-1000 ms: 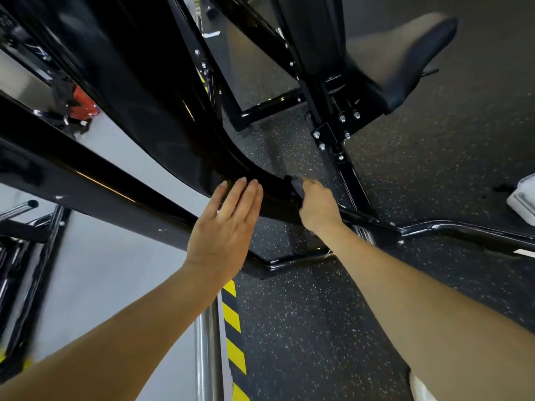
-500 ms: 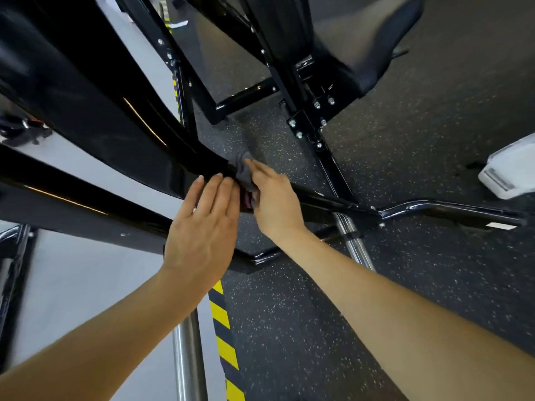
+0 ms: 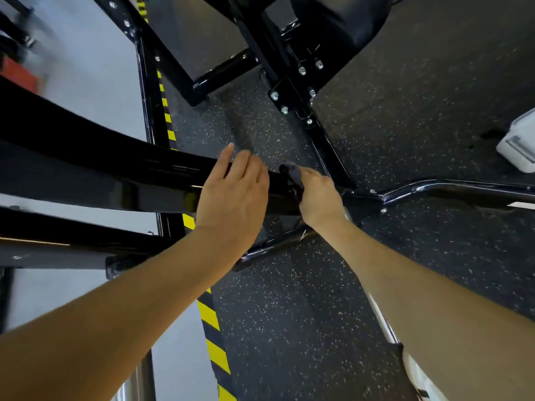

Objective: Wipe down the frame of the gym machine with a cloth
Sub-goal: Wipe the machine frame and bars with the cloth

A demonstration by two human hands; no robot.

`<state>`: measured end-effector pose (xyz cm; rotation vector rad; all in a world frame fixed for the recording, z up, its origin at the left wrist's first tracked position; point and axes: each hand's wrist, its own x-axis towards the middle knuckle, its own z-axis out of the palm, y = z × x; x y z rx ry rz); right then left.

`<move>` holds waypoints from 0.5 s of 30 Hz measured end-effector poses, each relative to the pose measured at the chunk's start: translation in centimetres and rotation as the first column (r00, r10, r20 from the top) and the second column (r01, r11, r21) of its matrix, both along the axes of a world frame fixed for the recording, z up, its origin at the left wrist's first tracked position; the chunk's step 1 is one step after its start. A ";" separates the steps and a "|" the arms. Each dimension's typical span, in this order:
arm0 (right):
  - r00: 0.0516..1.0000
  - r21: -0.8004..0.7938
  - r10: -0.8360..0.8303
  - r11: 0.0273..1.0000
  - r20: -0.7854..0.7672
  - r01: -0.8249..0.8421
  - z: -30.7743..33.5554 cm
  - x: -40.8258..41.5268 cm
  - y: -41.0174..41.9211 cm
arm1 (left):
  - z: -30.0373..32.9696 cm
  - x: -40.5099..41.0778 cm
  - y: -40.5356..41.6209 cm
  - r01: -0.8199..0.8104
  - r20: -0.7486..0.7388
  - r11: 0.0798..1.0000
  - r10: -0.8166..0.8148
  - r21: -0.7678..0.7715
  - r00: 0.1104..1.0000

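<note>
Both hands are working one black frame beam (image 3: 115, 166): left hand (image 3: 231, 195) resting flat, right hand (image 3: 318, 198) gripping the grey cloth (image 3: 293, 172); most frame members probably remain unwiped.

No text or label can be read.

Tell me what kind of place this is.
Most likely a gym floor. A glossy black machine frame with a padded seat stands on speckled rubber flooring, edged with yellow-and-black hazard tape.
</note>
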<state>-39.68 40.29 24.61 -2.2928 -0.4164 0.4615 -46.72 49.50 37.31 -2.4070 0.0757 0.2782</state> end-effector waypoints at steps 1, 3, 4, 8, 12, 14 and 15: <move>1.000 0.001 -0.006 1.000 -0.010 0.006 -0.9 0.3 -0.2 | -0.5 0.6 0.0 0.007 -0.008 1.000 -0.007 -0.003 1.000; 0.999 -0.012 -0.013 1.000 -0.037 0.013 -2.5 0.8 -0.8 | -1.3 1.7 -0.2 0.008 -0.021 1.000 -0.009 -0.013 1.000; 0.998 -0.025 -0.018 1.000 -0.059 0.016 -3.1 1.1 -1.2 | -1.6 2.1 -0.3 0.002 -0.027 1.000 -0.002 -0.016 1.000; 0.986 -0.025 -0.080 0.997 -0.143 0.078 -3.4 1.6 -2.2 | -2.0 2.8 -0.7 -0.047 -0.045 0.998 0.045 -0.038 0.998; 0.994 0.155 -0.087 0.983 -0.062 0.096 0.4 -2.0 -1.4 | -2.1 3.1 -1.0 -0.083 -0.038 0.994 0.080 -0.070 0.996; 0.998 0.256 -0.057 0.965 -0.001 0.056 1.6 -3.7 -0.9 | -2.2 3.2 -1.1 -0.097 -0.038 0.993 0.094 -0.074 0.995; 0.998 0.283 -0.057 0.958 0.020 0.049 1.4 -3.9 -0.8 | -2.3 3.3 -1.1 -0.096 -0.032 0.992 0.094 -0.076 0.995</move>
